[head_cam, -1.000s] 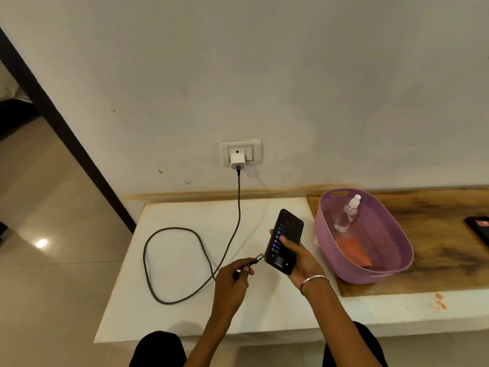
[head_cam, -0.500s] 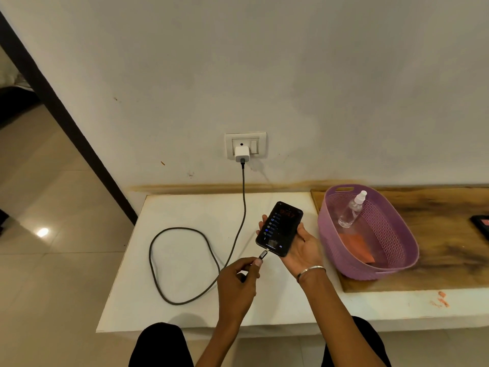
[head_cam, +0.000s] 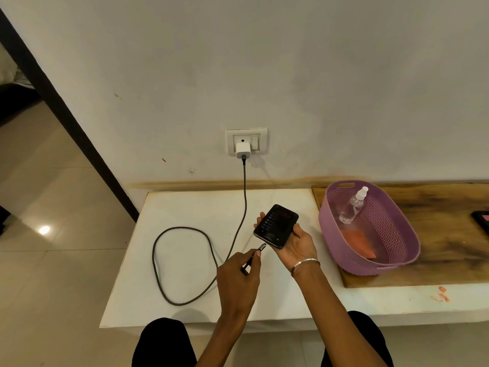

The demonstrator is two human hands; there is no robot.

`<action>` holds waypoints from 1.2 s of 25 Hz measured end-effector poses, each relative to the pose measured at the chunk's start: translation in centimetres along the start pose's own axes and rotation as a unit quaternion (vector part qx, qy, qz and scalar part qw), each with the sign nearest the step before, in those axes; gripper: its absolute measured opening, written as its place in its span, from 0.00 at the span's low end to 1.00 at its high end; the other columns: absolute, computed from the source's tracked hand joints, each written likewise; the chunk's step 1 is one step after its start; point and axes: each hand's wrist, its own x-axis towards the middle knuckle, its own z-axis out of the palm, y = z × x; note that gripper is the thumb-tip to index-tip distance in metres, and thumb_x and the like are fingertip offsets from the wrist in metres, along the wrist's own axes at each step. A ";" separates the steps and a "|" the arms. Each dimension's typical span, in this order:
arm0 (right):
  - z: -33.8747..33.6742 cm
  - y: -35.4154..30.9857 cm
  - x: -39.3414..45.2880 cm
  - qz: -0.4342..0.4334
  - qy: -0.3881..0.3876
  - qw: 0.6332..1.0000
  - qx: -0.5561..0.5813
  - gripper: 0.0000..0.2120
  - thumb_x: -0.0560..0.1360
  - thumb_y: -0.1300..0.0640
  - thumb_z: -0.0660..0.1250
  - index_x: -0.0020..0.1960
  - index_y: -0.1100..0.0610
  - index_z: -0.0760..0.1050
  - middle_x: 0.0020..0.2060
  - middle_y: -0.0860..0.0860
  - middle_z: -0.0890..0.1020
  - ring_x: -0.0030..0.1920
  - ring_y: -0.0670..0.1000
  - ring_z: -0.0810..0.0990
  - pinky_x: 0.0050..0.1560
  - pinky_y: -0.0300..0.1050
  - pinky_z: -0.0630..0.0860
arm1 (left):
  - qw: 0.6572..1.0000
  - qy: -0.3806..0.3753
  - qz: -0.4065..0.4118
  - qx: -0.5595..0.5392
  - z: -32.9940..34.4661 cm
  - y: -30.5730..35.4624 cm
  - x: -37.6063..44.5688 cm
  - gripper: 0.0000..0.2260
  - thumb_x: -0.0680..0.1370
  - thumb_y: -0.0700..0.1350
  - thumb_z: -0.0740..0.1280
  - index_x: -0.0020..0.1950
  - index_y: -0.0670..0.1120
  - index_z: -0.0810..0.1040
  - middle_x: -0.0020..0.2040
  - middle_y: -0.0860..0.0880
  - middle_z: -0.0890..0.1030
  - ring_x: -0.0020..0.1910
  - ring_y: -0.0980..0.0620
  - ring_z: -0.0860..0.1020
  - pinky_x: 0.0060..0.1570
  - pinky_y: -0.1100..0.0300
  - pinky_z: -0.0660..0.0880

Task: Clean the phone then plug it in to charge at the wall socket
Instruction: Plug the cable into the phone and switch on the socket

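A black phone (head_cam: 276, 225) with its screen lit lies face up in my right hand (head_cam: 296, 243), held above the white ledge. My left hand (head_cam: 239, 274) pinches the plug end of a dark charging cable (head_cam: 182, 263), and the metal tip touches the phone's lower edge. I cannot tell whether the tip is seated in the port. The cable loops over the ledge and runs up to a white adapter (head_cam: 243, 151) plugged into the wall socket (head_cam: 246, 141).
A purple plastic basket (head_cam: 370, 263) stands on a wooden board (head_cam: 449, 234) to the right, holding a clear spray bottle (head_cam: 353, 206) and an orange cloth (head_cam: 357, 242). A dark flat object (head_cam: 481, 221) lies at the far right edge. The white ledge (head_cam: 185, 207) ends at the left above a tiled floor.
My right hand has tilted the phone flatter in the palm. My left hand has brought the cable tip up to the phone's lower edge.
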 end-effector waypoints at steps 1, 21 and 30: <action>0.0 0.0 0.0 -0.001 0.003 1.000 0.001 0.23 0.81 0.46 0.49 0.71 0.56 0.65 0.68 0.67 0.71 0.66 0.68 0.72 0.62 0.67 0.70 | 1.000 0.003 0.011 0.004 0.1 -0.1 0.0 0.03 0.77 0.49 0.71 0.47 0.58 0.84 0.33 0.62 0.80 0.33 0.59 0.77 0.30 0.70 0.71; -0.5 0.6 -0.2 0.000 0.051 0.999 0.002 0.23 0.82 0.48 0.51 0.73 0.58 0.63 0.69 0.66 0.70 0.68 0.68 0.69 0.62 0.67 0.69 | 0.995 0.000 0.089 0.051 -0.2 -0.6 -0.1 0.13 0.78 0.55 0.65 0.50 0.50 0.86 0.30 0.62 0.71 0.31 0.56 0.74 0.28 0.70 0.67; -0.5 0.6 -0.5 -0.010 0.049 0.999 0.000 0.23 0.81 0.46 0.51 0.72 0.57 0.64 0.69 0.66 0.70 0.66 0.68 0.71 0.62 0.67 0.70 | 0.983 -0.029 0.112 0.146 -0.5 -0.2 0.0 0.05 0.79 0.49 0.69 0.50 0.52 0.85 0.31 0.59 0.68 0.24 0.62 0.67 0.28 0.74 0.60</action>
